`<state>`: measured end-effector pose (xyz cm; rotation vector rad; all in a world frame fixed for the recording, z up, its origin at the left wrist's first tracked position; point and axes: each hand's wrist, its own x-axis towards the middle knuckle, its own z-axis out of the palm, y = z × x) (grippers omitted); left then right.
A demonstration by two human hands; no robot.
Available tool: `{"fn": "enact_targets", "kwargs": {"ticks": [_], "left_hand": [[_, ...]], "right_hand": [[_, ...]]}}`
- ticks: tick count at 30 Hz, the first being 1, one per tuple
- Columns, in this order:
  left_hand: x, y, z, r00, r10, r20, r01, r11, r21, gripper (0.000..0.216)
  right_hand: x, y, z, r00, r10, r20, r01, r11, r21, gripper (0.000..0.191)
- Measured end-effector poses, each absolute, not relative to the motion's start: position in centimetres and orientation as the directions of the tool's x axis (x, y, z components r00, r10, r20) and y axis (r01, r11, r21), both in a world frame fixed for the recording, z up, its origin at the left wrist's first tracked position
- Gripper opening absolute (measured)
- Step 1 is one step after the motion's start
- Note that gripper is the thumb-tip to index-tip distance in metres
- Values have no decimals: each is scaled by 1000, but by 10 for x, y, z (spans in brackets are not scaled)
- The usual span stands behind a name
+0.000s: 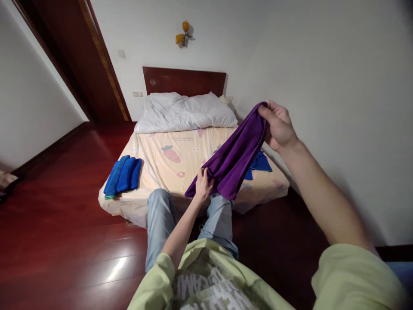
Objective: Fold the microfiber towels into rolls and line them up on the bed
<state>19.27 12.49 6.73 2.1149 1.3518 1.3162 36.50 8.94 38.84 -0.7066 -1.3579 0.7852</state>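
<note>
A purple cloth (234,155) hangs stretched between my two hands above the foot of a bed (180,159). My right hand (279,127) is raised and pinches its upper corner, fingers closed. My left hand (203,185) is lower, near my knees, and grips the cloth's lower end. Behind the purple cloth lies a loose blue cloth (260,162) on the bed's right side. Three rolled or folded blue cloths (123,175) rest side by side on the bed's left front corner.
The bed has a cream patterned sheet, a rumpled white duvet (185,112) and a dark wooden headboard (183,81). White wall runs along the bed's right. Glossy red wooden floor (64,224) spreads to the left. My legs in jeans (159,224) reach the bed's edge.
</note>
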Motion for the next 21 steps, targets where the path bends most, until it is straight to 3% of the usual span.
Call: {"fn": "enact_targets", "kwargs": {"ticks": [7, 12, 21], "left_hand": [[199, 140, 60, 212, 853, 476, 508, -512, 692, 38], [205, 136, 59, 313, 820, 479, 306, -565, 766, 19], [226, 112, 80, 385, 809, 444, 181, -538, 823, 49]], "right_hand": [[382, 82, 379, 63, 832, 551, -69, 554, -830, 50], [394, 81, 373, 58, 844, 534, 7, 534, -845, 50], [388, 82, 361, 177, 872, 457, 129, 440, -889, 48]]}}
